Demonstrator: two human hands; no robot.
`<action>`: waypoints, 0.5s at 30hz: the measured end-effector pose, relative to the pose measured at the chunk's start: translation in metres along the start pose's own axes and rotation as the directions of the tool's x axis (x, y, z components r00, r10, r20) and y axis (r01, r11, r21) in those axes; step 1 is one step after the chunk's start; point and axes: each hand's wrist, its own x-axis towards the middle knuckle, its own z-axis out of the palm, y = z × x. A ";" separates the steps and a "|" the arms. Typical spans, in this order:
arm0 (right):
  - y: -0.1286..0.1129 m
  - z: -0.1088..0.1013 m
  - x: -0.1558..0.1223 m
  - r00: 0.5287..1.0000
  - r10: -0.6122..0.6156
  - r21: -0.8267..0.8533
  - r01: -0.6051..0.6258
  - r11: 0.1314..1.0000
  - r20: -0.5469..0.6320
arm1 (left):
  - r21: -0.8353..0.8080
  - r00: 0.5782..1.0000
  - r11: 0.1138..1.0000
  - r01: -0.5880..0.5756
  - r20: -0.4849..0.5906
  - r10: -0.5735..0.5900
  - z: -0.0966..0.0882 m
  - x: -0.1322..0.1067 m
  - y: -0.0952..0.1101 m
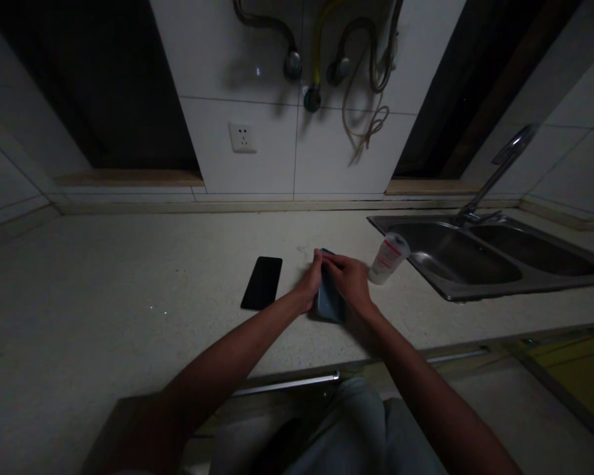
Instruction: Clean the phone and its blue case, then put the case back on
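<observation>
Both my hands work on a flat blue-grey phone case (330, 300) above the countertop; whether a phone is inside it I cannot tell. My left hand (311, 284) closes round its left edge, thumb up near the far end. The fingers of my right hand (350, 277) pinch at the far end from the right, meeting the left thumb, and cover much of the case's upper part. To the left of my hands a black phone (263, 284) lies flat, dark screen up. Close by my right hand stands a translucent plastic cup (389, 258) with red print.
A steel double sink (448, 295) with a chrome faucet (495, 171) is set into the pale countertop (129, 277) on the right. On the tiled wall are a socket (242, 138), pipe valves (311, 99) and a tied cord (373, 125). A drawer handle (287, 384) runs below the front edge.
</observation>
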 end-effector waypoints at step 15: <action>0.007 -0.041 -0.041 0.958 -0.172 -0.417 0.256 0.872 0.229 | 0.001 0.995 0.998 0.070 0.074 -0.069 -0.001 0.002 0.005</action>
